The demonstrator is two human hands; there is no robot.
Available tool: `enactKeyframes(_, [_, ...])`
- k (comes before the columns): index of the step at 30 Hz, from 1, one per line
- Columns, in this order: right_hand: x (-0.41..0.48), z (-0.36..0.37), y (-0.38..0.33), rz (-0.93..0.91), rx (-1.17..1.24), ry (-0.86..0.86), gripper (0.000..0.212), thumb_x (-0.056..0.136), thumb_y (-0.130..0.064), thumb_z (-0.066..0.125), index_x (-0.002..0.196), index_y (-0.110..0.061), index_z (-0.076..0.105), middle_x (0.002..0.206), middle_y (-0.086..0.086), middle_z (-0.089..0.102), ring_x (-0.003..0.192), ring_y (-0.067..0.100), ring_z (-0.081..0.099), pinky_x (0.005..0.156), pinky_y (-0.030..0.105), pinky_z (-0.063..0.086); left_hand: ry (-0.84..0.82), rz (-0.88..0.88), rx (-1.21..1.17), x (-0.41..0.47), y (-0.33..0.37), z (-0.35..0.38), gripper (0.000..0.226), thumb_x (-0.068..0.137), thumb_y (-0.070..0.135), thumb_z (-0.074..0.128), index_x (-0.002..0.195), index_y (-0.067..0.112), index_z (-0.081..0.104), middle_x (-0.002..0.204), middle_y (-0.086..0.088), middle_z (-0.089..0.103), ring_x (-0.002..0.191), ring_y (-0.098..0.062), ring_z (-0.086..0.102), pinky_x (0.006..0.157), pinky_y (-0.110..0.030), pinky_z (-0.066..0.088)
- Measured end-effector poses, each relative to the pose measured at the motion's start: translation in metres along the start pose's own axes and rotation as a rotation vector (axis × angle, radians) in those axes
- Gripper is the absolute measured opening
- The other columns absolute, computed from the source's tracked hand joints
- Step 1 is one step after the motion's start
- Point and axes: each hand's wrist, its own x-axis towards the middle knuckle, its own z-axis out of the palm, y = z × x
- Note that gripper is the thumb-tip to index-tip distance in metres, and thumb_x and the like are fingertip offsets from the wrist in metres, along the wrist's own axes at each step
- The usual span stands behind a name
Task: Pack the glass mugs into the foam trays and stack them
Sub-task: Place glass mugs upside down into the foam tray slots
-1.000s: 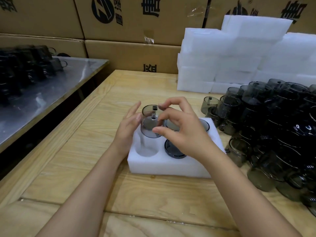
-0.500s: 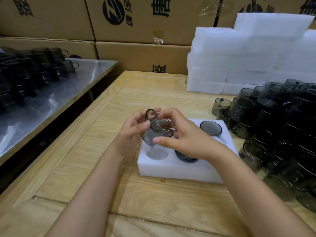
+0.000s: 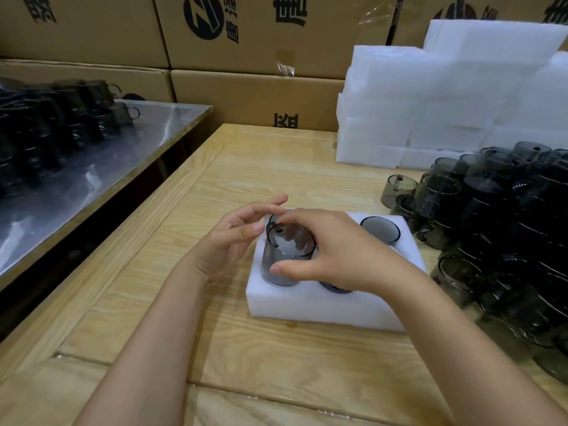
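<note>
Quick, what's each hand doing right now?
Left hand: open, fingers relaxed beside the glass mug.
Right hand: holding that mug by its rim.

The smoky grey mug [image 3: 287,256] stands upright, partly sunk in the near-left pocket of the white foam tray [image 3: 322,309]. Another mug [image 3: 380,229] sits far-right; a third [image 3: 333,289], I think, hides near-right under my right hand [image 3: 338,256].

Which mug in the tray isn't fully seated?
The front-left mug, gripped by the right hand; it stands proud of the foam tray, unlike the sunken back-right mug.
</note>
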Motion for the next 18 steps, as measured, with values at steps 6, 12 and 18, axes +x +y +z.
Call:
enactKeyframes(6, [0.003,0.012,-0.005,-0.03,-0.15,0.001,0.041,0.075,-0.047,0.069,0.104,-0.022,0.058,0.095,-0.011,0.053,0.087,0.01,0.043,0.074,0.027,0.039,0.004,0.0,0.122,0.001,-0.005,-0.002,0.039,0.066,0.031,0.068,0.105,0.026,0.072,0.143,0.007,0.049,0.136,-0.01,0.039,0.103,-0.033,0.042])
enactKeyframes(12, [0.003,0.019,0.004,-0.009,-0.09,-0.068,0.055,0.071,-0.053,0.072,0.119,-0.033,0.053,0.113,-0.014,0.043,0.105,0.006,0.03,0.09,0.023,0.033,-0.024,-0.028,0.219,-0.003,-0.002,0.0,0.057,0.064,0.025,0.071,0.12,0.03,0.062,0.147,0.015,0.042,0.139,0.001,0.029,0.112,-0.035,0.03])
enactKeyframes(18, [0.006,0.018,0.011,0.08,0.135,0.088,0.036,0.095,-0.04,0.04,0.128,-0.028,0.052,0.132,-0.014,0.046,0.122,0.009,0.031,0.097,0.02,0.026,0.285,0.018,0.378,-0.001,0.007,0.026,0.033,0.088,0.021,0.056,0.12,0.025,0.06,0.141,0.01,0.048,0.134,0.002,0.035,0.094,-0.006,0.036])
